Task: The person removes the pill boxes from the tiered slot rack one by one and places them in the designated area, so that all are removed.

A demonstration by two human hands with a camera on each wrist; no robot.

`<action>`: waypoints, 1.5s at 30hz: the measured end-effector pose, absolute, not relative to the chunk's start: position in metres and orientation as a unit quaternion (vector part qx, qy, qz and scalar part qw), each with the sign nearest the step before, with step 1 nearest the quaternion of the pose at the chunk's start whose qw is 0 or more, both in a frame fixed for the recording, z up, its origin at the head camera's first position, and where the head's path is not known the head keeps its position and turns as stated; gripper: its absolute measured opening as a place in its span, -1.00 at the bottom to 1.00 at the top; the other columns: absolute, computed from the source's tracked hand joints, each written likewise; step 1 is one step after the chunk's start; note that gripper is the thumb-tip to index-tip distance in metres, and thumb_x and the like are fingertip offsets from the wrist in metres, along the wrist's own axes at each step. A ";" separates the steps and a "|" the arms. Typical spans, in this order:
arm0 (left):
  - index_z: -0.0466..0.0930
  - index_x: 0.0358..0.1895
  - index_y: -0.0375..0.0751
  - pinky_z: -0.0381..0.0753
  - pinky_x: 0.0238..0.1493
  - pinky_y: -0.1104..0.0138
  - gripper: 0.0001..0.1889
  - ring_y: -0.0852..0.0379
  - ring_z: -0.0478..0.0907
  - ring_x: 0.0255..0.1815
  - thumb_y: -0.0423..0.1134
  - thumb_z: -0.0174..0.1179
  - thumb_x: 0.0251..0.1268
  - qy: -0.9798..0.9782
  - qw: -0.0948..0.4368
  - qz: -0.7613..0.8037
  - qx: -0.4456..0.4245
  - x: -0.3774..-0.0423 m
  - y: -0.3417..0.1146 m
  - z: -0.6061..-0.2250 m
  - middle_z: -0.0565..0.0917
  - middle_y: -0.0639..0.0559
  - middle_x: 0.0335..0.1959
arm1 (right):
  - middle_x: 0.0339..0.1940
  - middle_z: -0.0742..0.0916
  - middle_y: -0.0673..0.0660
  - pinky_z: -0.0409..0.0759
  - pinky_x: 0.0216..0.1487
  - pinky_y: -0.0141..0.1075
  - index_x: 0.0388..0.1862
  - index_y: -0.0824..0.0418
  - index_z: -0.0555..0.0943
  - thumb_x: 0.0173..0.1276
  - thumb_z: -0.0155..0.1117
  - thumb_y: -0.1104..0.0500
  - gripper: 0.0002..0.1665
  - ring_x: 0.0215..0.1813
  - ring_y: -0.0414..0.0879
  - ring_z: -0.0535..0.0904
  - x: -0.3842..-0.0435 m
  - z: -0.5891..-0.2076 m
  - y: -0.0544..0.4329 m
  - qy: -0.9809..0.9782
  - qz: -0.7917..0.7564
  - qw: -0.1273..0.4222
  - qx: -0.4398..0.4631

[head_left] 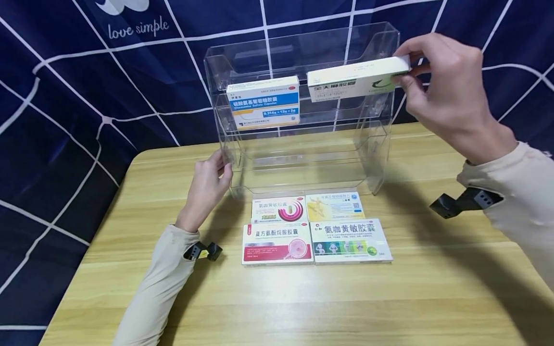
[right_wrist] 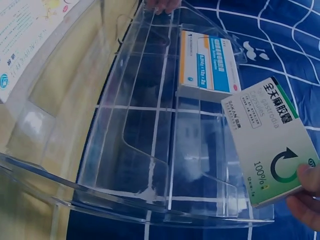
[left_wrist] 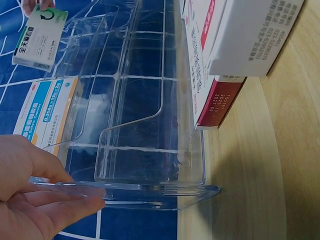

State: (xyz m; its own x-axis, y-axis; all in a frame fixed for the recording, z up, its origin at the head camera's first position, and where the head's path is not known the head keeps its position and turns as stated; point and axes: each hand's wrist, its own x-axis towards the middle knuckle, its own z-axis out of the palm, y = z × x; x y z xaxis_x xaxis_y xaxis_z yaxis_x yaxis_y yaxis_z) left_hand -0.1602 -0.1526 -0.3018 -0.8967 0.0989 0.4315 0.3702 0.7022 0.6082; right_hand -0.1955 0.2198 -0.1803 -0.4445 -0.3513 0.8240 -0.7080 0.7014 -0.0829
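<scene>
My right hand [head_left: 450, 91] pinches the right end of a white and green medicine box [head_left: 352, 81], held at the upper tier of a clear plastic display rack [head_left: 303, 175]. In the right wrist view this green-edged box [right_wrist: 265, 142] hangs tilted, thumb on its printed face. On the same tier, to the left, stands a blue and white medicine box [head_left: 265, 108]. My left hand [head_left: 207, 185] grips the rack's left side panel; in the left wrist view its thumb and fingers [left_wrist: 65, 212] lie on either side of the panel's edge.
Before the rack, several medicine boxes lie on the wooden table [head_left: 277, 307]: a pink-ringed one [head_left: 277, 210], a yellow one [head_left: 335, 206], a red and white one [head_left: 277, 244] and a green and white one [head_left: 351, 241]. A dark blue curtain [head_left: 108, 86] with white lines hangs behind.
</scene>
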 end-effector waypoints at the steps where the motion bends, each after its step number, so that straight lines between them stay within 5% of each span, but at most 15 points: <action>1: 0.54 -0.15 -0.58 0.73 -0.05 0.14 -0.81 -0.21 0.68 -0.11 -0.55 0.01 0.22 -0.904 0.188 -0.362 -0.130 -0.160 -0.153 -0.302 0.69 -0.39 -0.18 | -0.29 0.67 0.38 0.38 -0.10 -0.83 -0.14 0.54 0.55 0.11 0.14 0.55 -0.72 -0.21 -0.48 0.42 -0.195 -0.181 0.220 -0.824 0.213 0.417 0.320; 13: 0.54 -0.13 -0.59 0.71 -0.02 0.14 -0.79 -0.23 0.67 -0.10 -0.56 -0.01 0.23 -0.901 0.188 -0.367 -0.133 -0.162 -0.153 -0.303 0.68 -0.41 -0.16 | -0.22 0.71 0.37 0.47 -0.02 -0.76 -0.11 0.54 0.52 0.14 0.09 0.57 -0.71 -0.08 -0.74 0.36 -0.186 -0.190 0.223 -0.832 0.240 0.399 0.303; 28: 0.53 -0.11 -0.60 0.71 0.00 0.14 -0.78 -0.23 0.66 -0.08 -0.56 -0.01 0.23 -0.900 0.182 -0.374 -0.130 -0.162 -0.153 -0.303 0.67 -0.42 -0.15 | -0.25 0.72 0.36 0.57 0.04 -0.63 -0.13 0.57 0.56 0.14 0.16 0.57 -0.72 -0.08 -0.66 0.49 -0.173 -0.194 0.223 -0.827 0.277 0.400 0.283; 35: 0.53 -0.11 -0.60 0.71 -0.01 0.15 -0.78 -0.22 0.66 -0.07 -0.56 0.01 0.23 -0.902 0.182 -0.370 -0.126 -0.161 -0.153 -0.302 0.67 -0.41 -0.14 | -0.25 0.58 -0.45 0.58 0.00 -0.63 -0.13 0.47 0.62 0.07 0.27 0.59 -0.67 -0.15 -0.58 0.56 -0.170 -0.200 0.226 -0.836 0.337 0.366 0.232; 45: 0.53 -0.16 -0.59 0.71 -0.02 0.14 -0.81 -0.23 0.67 -0.09 -0.56 -0.02 0.23 -0.900 0.182 -0.374 -0.133 -0.161 -0.153 -0.303 0.68 -0.41 -0.17 | -0.31 0.72 -0.14 0.59 -0.15 -0.68 -0.23 0.15 0.69 0.02 0.37 0.57 -0.59 -0.25 -0.36 0.66 -0.157 -0.209 0.239 -0.821 0.503 0.220 0.154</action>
State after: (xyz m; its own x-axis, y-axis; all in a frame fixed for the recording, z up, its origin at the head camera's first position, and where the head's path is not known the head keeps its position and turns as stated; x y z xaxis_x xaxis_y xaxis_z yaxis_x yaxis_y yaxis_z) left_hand -0.1605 -0.1533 -0.3030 -0.8985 0.1029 0.4268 0.3753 0.6847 0.6248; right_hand -0.1571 0.2389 -0.2087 -0.8559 -0.0327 0.5161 -0.4746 0.4460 -0.7589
